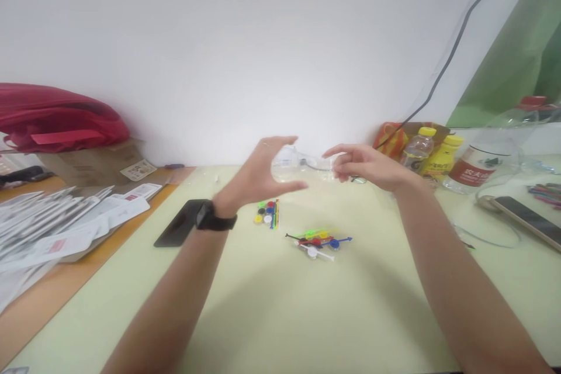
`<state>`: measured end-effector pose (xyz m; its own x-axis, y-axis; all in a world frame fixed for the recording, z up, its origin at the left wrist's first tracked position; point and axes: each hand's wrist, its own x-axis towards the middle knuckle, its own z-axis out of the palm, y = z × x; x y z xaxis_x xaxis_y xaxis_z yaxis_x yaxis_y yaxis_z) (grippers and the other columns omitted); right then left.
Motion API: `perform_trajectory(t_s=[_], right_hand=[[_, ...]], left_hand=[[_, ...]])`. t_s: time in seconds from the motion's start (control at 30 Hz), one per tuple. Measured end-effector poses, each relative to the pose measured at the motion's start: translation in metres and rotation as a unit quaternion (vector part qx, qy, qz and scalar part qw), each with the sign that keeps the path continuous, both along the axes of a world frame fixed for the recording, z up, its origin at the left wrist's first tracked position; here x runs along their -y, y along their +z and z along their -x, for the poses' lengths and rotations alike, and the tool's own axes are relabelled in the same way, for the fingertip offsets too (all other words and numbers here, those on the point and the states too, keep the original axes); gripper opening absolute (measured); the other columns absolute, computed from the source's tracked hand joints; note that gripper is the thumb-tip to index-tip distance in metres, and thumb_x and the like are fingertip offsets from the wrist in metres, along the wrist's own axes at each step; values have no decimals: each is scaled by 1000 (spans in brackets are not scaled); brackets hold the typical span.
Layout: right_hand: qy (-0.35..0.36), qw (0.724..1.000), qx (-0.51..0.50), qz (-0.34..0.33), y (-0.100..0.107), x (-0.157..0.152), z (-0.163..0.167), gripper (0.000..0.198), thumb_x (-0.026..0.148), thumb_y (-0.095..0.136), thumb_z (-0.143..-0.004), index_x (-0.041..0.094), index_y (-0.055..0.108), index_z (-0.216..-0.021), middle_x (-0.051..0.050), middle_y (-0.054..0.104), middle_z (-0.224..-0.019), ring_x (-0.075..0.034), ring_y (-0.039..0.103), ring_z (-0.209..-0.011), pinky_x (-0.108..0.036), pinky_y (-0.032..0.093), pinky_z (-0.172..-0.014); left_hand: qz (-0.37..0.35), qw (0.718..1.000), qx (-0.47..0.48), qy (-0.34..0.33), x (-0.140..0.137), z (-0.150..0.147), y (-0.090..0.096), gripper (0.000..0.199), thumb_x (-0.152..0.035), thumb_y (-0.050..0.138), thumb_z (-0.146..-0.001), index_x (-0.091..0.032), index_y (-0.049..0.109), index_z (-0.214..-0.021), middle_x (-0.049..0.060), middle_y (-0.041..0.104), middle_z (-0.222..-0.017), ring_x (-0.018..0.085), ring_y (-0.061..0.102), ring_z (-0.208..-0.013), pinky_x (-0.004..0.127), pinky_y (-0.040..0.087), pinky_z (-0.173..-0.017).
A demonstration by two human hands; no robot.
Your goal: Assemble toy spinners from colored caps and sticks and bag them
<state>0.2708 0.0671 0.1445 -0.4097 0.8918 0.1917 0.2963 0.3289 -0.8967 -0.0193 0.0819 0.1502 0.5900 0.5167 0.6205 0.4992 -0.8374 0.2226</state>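
My left hand point(258, 172) is raised above the far part of the table, thumb and fingers spread in a wide C. My right hand point(368, 165) hangs facing it, fingers loosely bent and a little apart. Clear, shiny plastic point(287, 159) shows between the hands; I cannot tell whether either hand touches it. Below them lies a loose pile of small coloured spinner arrows point(316, 241) in white, red, blue, yellow, green and black. Left of the pile, round coloured pieces point(265, 211) sit in rows beside a bundle of thin coloured strips point(274, 214).
A black phone point(177, 225) lies beside my left forearm. At left are paper packets point(79, 222) and a red bag point(61, 117) on a cardboard box point(92, 163). Bottles point(475, 169) stand at the right, near another phone point(528, 219) and a cable point(504, 244). A wall point(263, 58) rises behind.
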Motion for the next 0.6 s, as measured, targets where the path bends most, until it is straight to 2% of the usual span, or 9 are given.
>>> perform_trajectory(t_s=[0.1, 0.2, 0.3, 0.4, 0.6], right_hand=[[-22, 999, -11, -25, 3, 4, 8, 32, 33, 71, -84, 25, 70, -115, -3, 69, -77, -19, 61, -72, -37, 51, -73], [-32, 998, -22, -43, 7, 8, 11, 31, 31, 68, -87, 25, 69, -117, -2, 65, -76, -18, 58, -72, -36, 50, -72], [-38, 998, -17, -46, 8, 11, 10, 30, 30, 66, -89, 25, 68, -118, -1, 62, -74, -18, 57, -72, -34, 49, -72], [-35, 998, -18, -44, 8, 10, 7, 27, 30, 67, -90, 25, 68, -116, -1, 62, -77, -17, 57, -72, -33, 48, -72], [-52, 997, -3, -51, 7, 9, 5, 25, 31, 66, -92, 27, 68, -116, -1, 61, -77, -17, 57, -73, -32, 46, -69]], left_hand=[[-56, 997, -46, -8, 9, -23, -12, 108, -70, 79, -69, -24, 35, -156, 15, 45, -155, 39, 36, -143, 54, 27, -120], [-78, 995, -64, -5, 11, -36, -25, 125, -71, 82, -64, -23, 20, -162, 17, 38, -159, 42, 32, -144, 57, 22, -120], [-85, 995, -61, 3, 8, -39, -34, 125, -60, 82, -69, -23, 10, -164, 17, 38, -157, 41, 36, -141, 57, 22, -119], [-86, 995, -53, 5, 2, -36, -40, 119, -49, 80, -73, -22, 9, -164, 17, 41, -153, 40, 39, -138, 57, 24, -118], [-64, 997, -51, -11, -8, -32, -47, 118, -48, 76, -73, -22, 6, -164, 15, 50, -141, 38, 47, -125, 57, 31, -112]])
